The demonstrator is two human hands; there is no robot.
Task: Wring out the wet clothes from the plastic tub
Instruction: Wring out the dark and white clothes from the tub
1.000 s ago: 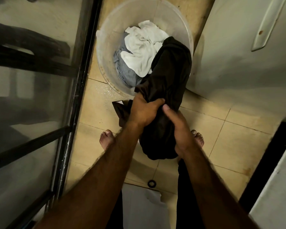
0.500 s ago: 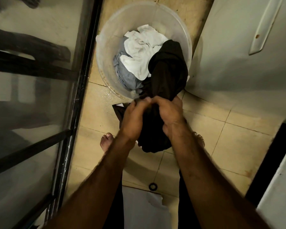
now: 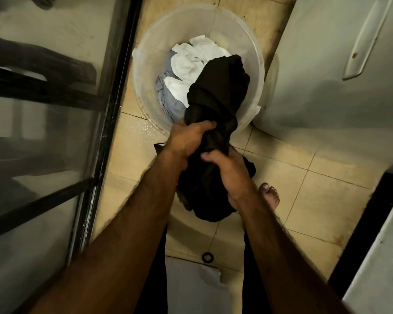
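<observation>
The dark garment point(image 3: 216, 91) is twisted into a thick rope. Its upper end is bunched over the near right part of the plastic tub point(image 3: 143, 71), and its lower end hangs on the near side of the tub, above the tiled floor point(image 3: 327, 196). The left hand point(image 3: 186, 139) grips the twist just at the tub's near rim, fingers curled tight round the cloth. The right hand point(image 3: 227, 173) clenches it just nearer than that, fingers wrapped under.

Inside the tub lie a white cloth point(image 3: 191, 62) and a grey-blue cloth point(image 3: 168, 105), partly covered by the dark bundle. Left of the tub runs a dark-framed glass door point(image 3: 114, 109). Right of it stands a white cabinet point(image 3: 315, 75) with a long handle point(image 3: 363, 41). Near of the tub, a bare foot point(image 3: 270, 196) shows beside the hanging cloth, and a small black ring point(image 3: 207, 257) lies on the tiles
</observation>
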